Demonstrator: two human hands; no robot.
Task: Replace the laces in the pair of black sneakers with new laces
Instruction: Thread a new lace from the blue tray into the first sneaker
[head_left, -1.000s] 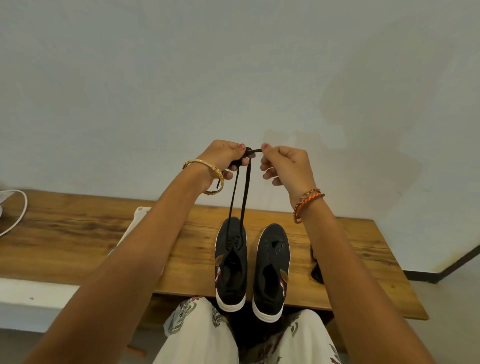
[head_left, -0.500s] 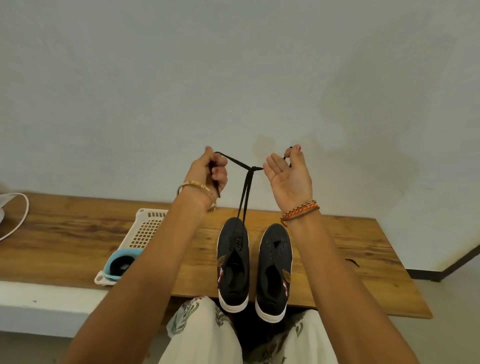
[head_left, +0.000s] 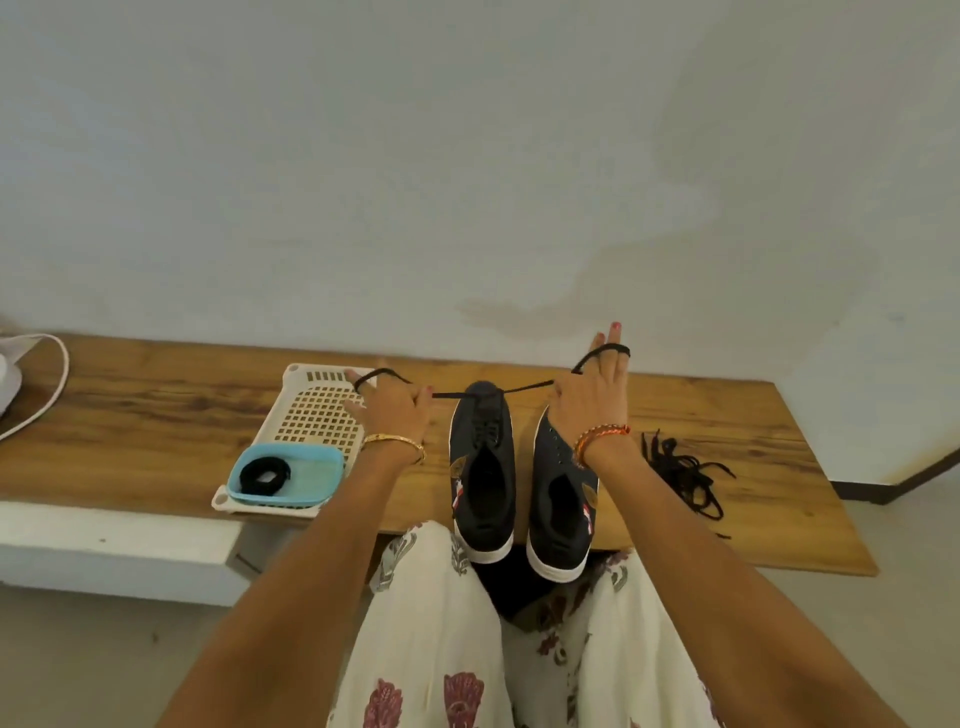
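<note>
Lace (head_left: 470, 393) stretched taut sideways, left to right, across the toe end of the left sneaker (head_left: 482, 467). Left hand (head_left: 397, 410) has the lace's left end looped round its fingers, which lie fairly straight; right hand (head_left: 592, 400) has the other end looped over its extended fingers, raised toward the wall. Both hands spread well apart, backs to the camera. Whether the thumbs pinch the lace, cannot tell.

Left sneaker partly laced near the toe; right sneaker (head_left: 561, 488) just beside it, eyelets bare. Long axes of both run away from the person, toes to the wall, heels overhanging the near edge of the wooden bench (head_left: 156, 415).

Right of the shoes: loose tangle of black laces (head_left: 685, 475). Left: white perforated tray (head_left: 317, 415), holding a blue dish (head_left: 311, 473) with a coiled black lace (head_left: 265, 474).
</note>
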